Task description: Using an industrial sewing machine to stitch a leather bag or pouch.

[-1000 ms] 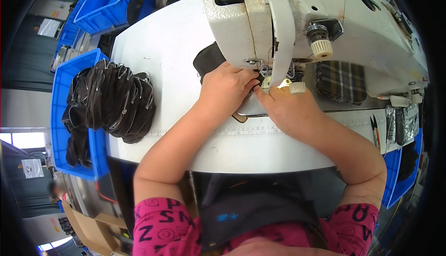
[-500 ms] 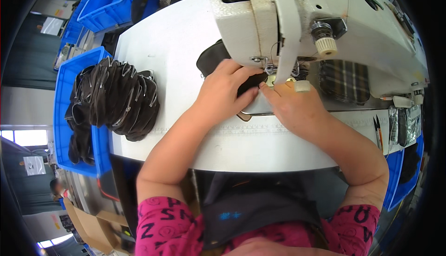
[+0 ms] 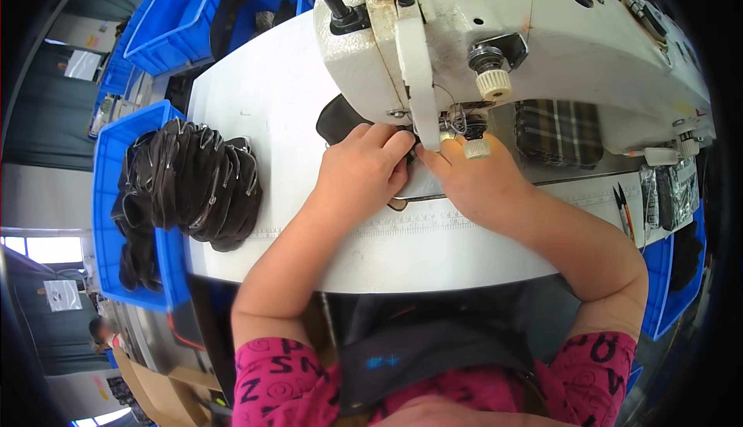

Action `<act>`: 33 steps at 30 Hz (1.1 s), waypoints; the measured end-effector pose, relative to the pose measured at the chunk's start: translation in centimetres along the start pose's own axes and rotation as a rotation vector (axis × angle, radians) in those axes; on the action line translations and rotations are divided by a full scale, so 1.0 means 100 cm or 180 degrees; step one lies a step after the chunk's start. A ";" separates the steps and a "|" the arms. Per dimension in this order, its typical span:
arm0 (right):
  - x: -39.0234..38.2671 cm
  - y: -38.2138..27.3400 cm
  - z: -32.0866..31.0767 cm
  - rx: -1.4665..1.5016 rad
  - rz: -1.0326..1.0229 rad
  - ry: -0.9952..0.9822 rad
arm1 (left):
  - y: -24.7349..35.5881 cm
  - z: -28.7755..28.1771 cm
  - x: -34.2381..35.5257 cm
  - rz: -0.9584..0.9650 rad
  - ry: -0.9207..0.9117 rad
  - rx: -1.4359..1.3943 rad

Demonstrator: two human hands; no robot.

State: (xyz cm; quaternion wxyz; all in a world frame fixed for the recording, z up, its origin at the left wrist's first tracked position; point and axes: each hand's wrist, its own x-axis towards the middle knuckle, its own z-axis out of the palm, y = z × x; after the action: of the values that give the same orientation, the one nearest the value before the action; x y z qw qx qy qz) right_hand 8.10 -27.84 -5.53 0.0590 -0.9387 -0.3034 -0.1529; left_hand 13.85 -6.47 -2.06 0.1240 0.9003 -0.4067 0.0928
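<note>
Dark fabric is lying under the left hand, fingers newly curling, grip unclear; rounded end pointing far-left, long axis hidden.

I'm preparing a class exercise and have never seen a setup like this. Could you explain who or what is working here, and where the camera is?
There is no robot: a person works with two bare hands. The camera is worn on the head and looks down; its fisheye lens makes straight edges bend.

The big white machine is a sewing machine, standing over a white table. The left hand is on a dark fabric piece; the right hand has its fingertips beside it, near the needle area. How firmly either one grips is hidden.

Plaid fabric lies under the machine's arm. At left, dark zippered pieces spill over a blue bin onto the table.
</note>
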 end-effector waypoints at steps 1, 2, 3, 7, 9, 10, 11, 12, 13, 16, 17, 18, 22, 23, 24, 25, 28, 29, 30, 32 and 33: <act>0.001 -0.001 0.002 -0.0009 -0.0005 0.0134 | 0.003 0.000 0.001 0.0016 -0.0003 -0.0002; 0.001 -0.001 0.003 -0.0019 -0.0009 0.0267 | 0.007 0.000 0.001 -0.0078 0.0038 0.0004; 0.001 -0.001 0.003 -0.0026 0.0010 0.0267 | 0.010 0.001 0.003 -0.0170 0.0078 0.0007; 0.000 0.000 0.005 0.0080 0.0017 0.0024 | 0.008 0.015 0.002 -0.0120 0.0281 0.0040; 0.000 0.000 0.005 0.0214 -0.0009 0.0047 | 0.005 0.020 0.003 -0.0104 0.0374 0.0135; 0.001 -0.004 0.003 0.0066 0.0044 0.0034 | 0.005 0.020 0.004 -0.0093 0.0373 0.0132; 0.002 -0.006 0.001 -0.0082 0.0097 0.0022 | 0.005 0.020 0.005 -0.0020 0.0528 0.0170; 0.003 -0.006 0.000 -0.0083 0.0104 0.0023 | 0.005 0.020 0.006 0.0051 0.0683 0.0209; 0.003 -0.007 -0.003 0.0023 0.0162 -0.0058 | 0.005 0.020 0.007 0.0065 0.0685 0.0204; 0.004 -0.011 -0.007 0.0168 0.0299 -0.0302 | 0.004 0.022 0.007 0.0105 0.0617 0.0114; 0.004 -0.013 -0.008 0.0212 0.0369 -0.0468 | 0.003 0.023 0.005 0.0119 0.0591 0.0126; 0.004 -0.015 -0.007 0.0215 0.0369 -0.0465 | 0.002 0.024 0.004 0.0132 0.0565 0.0138; 0.002 -0.014 -0.006 0.0236 0.0399 -0.0306 | 0.011 0.017 0.005 0.0114 0.0532 0.0061; 0.001 -0.012 -0.006 0.0267 0.0331 -0.0267 | 0.012 0.016 0.004 0.0024 0.0481 0.0025; 0.000 -0.011 -0.006 0.0262 0.0343 -0.0275 | 0.013 0.015 0.004 -0.0065 0.0429 -0.0011; 0.001 -0.010 -0.008 0.0268 0.0268 -0.0204 | 0.010 0.014 0.005 -0.0067 0.0428 -0.0006; 0.003 -0.008 -0.006 0.0406 0.0174 -0.0091 | 0.004 0.012 0.007 0.0309 0.0647 0.0159; 0.004 -0.008 -0.005 0.0536 0.0155 -0.0049 | 0.005 0.010 0.007 0.0247 0.0598 0.0099; 0.005 -0.008 -0.003 0.0544 0.0160 -0.0050 | 0.007 0.010 0.006 0.0184 0.0548 0.0040; 0.004 -0.007 -0.003 0.0559 0.0168 -0.0045 | 0.008 0.010 0.006 0.0108 0.0482 -0.0050; 0.004 -0.007 -0.004 0.0557 0.0173 -0.0049 | 0.009 0.010 0.006 0.0028 0.0415 -0.0132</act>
State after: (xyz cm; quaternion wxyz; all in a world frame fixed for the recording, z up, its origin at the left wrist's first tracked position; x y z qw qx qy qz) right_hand 7.88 -27.14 -5.04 0.1426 -0.9389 -0.2905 -0.1170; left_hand 13.65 -7.78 -2.67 0.1685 0.8878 -0.4036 0.1433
